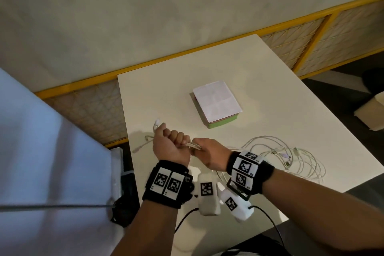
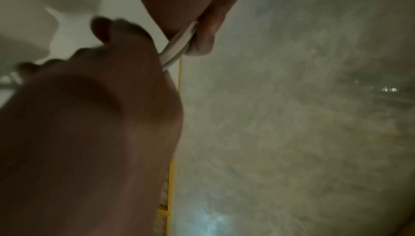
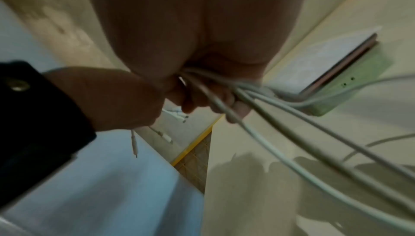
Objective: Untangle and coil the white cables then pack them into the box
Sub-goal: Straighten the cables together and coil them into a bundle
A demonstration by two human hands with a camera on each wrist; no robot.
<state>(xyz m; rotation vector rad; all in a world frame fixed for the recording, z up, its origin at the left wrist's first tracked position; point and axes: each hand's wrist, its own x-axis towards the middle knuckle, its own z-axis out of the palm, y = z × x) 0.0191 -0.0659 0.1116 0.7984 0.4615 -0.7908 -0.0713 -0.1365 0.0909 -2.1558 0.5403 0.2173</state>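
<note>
Several white cables lie tangled on the white table, to the right of both hands. My left hand is a fist gripping a bundle of the cables; plug ends stick out past it to the left. Right beside it, my right hand grips the same bundle, and the strands trail from it toward the tangle. The box sits behind the hands with a white lid on a green base, closed.
A yellow-framed mesh fence runs behind the table, with a grey floor beyond it. A pale blue surface lies to the left. A cream block sits on the dark floor at the right.
</note>
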